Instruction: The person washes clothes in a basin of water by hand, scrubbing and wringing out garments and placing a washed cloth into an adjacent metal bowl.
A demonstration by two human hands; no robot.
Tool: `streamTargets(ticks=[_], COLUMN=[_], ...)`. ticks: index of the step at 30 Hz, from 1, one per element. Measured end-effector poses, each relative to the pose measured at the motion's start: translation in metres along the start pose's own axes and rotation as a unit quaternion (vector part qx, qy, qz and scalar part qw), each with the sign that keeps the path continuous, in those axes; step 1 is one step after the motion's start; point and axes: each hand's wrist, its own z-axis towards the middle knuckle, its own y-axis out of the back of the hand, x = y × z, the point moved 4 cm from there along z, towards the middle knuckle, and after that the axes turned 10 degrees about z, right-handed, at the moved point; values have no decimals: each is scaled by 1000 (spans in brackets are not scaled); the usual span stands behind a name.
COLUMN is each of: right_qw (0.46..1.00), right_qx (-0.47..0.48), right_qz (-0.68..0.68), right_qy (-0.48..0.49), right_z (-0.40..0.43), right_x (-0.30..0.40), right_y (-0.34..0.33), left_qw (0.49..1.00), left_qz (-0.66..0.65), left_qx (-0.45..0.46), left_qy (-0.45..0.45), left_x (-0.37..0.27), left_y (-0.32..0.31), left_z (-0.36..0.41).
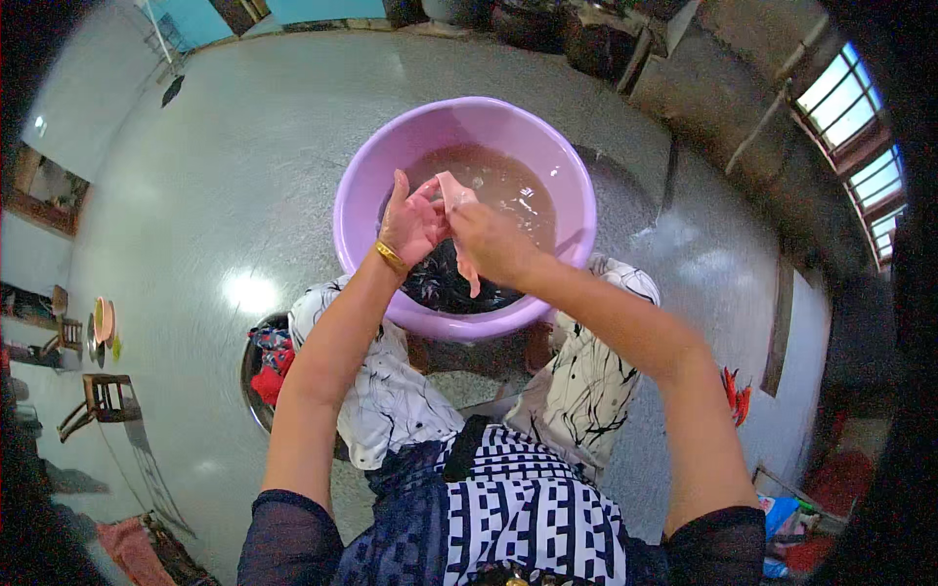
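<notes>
A large purple plastic tub [473,324] stands on the floor between my knees, with murky water [506,176] in it. Dark cloth [447,282] lies at its near side, partly under the water. Above the water, my right hand [489,242] grips a small pink cloth [456,192], whose lower end hangs below my fingers. My left hand [415,223], with a gold bangle at its wrist, is turned palm up; the cloth's upper edge lies against its fingertips. Whether those fingers pinch the cloth is not clear.
A metal basin [249,381] with red and patterned cloth stands at my left. Farther left are a small wooden stool [110,399] and an orange bowl [106,322]. Dark pots [601,47] line the far side. Red items [736,395] lie at the right.
</notes>
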Motion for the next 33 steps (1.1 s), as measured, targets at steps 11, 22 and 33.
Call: streamTargets(ticks=[11, 22, 33], right_qw=[918, 719, 574], right_qx=[-73, 25, -177], right_qz=[300, 545, 683], right_qy=[-250, -430, -416], right_z=[-7, -3, -7], right_x=[-67, -41, -78], right_y=[-14, -18, -13], left_qw=[975, 947, 950], left_qz=[188, 267, 155], left_qx=[-16, -165, -257], left_qy=[120, -61, -84], left_x=[12, 24, 43], left_y=[-17, -9, 9], left_z=[-24, -28, -6])
